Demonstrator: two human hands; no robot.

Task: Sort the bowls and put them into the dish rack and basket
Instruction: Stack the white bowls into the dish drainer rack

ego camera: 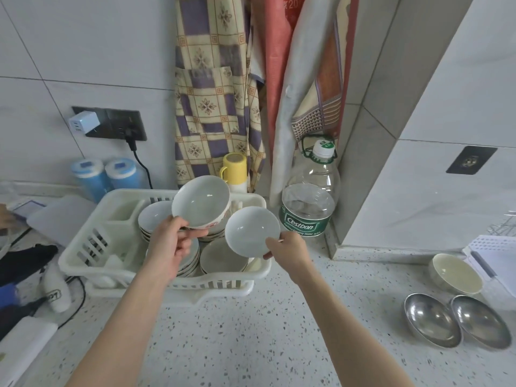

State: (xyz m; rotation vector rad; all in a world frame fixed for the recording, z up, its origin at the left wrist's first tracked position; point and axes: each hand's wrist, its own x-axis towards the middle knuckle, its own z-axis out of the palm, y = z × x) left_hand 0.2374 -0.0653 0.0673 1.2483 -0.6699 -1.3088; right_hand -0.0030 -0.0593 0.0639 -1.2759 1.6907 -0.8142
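Observation:
A white plastic dish rack (81, 255) stands on the counter and holds stacks of white bowls (152, 216) and plates (220, 259). My left hand (170, 241) grips the rim of a large white bowl with a red pattern (201, 201), tilted above the rack. My right hand (287, 247) pinches the edge of a small white bowl (251, 230), tilted over the rack's right side. Two steel bowls (431, 319) (480, 321) and a cream-lined bowl (455, 272) sit on the counter at the right.
A large water bottle (308, 202) stands just right of the rack. A yellow mug (234, 166) and two blue-lidded jars (104, 174) stand behind it. Cables, a charger and dark items lie at the left. A wire rack (502, 227) shows at the right edge.

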